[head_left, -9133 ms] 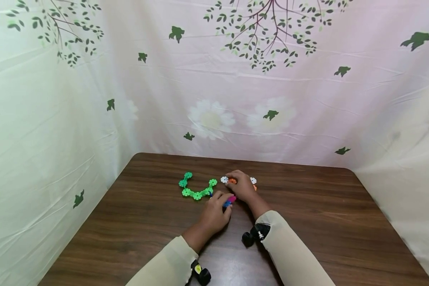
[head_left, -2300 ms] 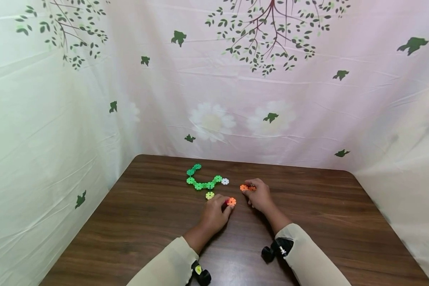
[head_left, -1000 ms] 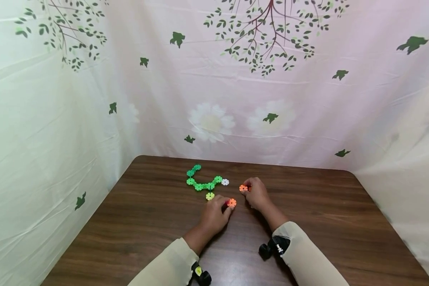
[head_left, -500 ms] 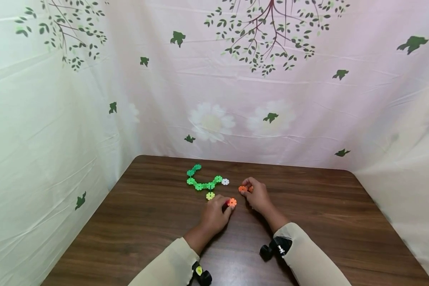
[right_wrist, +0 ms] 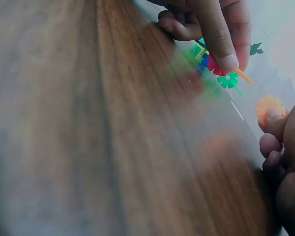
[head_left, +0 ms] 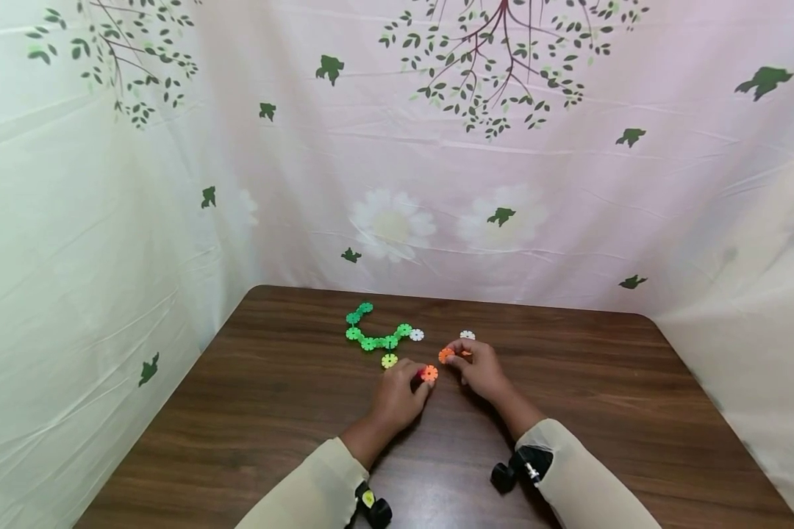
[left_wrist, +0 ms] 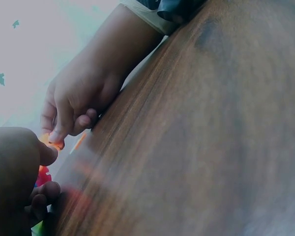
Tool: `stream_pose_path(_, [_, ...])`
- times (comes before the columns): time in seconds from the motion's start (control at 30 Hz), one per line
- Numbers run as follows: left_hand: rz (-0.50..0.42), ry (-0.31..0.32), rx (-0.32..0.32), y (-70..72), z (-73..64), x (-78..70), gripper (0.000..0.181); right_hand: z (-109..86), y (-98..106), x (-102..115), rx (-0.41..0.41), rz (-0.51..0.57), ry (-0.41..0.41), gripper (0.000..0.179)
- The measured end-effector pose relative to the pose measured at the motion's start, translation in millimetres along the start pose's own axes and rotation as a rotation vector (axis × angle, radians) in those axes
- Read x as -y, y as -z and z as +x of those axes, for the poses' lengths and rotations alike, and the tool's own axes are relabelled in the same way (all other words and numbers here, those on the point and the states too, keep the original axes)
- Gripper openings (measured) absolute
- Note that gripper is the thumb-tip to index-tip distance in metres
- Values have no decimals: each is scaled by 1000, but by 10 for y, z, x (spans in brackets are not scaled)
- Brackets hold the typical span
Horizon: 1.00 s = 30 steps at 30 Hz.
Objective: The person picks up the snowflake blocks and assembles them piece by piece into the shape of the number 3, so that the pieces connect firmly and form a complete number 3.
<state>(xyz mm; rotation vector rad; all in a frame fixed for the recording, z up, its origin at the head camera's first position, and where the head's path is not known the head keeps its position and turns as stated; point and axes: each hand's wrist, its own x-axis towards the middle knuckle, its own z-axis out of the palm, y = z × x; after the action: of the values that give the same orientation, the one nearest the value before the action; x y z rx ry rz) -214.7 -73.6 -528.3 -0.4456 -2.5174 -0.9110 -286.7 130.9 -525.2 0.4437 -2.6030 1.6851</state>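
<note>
Head view, and it's all about one narrow gap over the table (head_left: 589, 389)! My left grip (head_left: 397, 397) is closed to a pinch, thumb and finger on the pink disc (right_wrist: 214, 66), with the left orange disc (head_left: 429, 373) showing past the tips. Across the gap, my right grip (head_left: 483, 369) pinches the right orange disc (head_left: 445, 355). That one lies to the right of its twin and a little farther from me: near, not touching, and each has its own hand right on it. Round pieces, no long axis, so the angle looks like what counts: right wrist view shows the left one edge-on, the right one face-out. Crosswise, I'd judge. Beyond my left grip, the yellow disc (head_left: 389, 361) sits below the green chain (head_left: 368, 344). Just past my right grip, a white disc (head_left: 467, 335); what's under those knuckles, I can't fully tell.
</note>
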Motion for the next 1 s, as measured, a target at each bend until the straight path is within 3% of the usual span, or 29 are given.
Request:
stream_pose_path(0.23, [-8, 35, 37, 15, 7, -9, 26, -21, 19, -1, 64, 46, 20, 4])
stream_pose_path(0.57, [-28, 10, 6, 2, 0, -6, 22, -37, 16, -3, 125, 84, 54, 6])
stream_pose_path(1.0, [-48, 8, 17, -2, 14, 11, 21, -51, -10, 63, 150, 75, 53, 6])
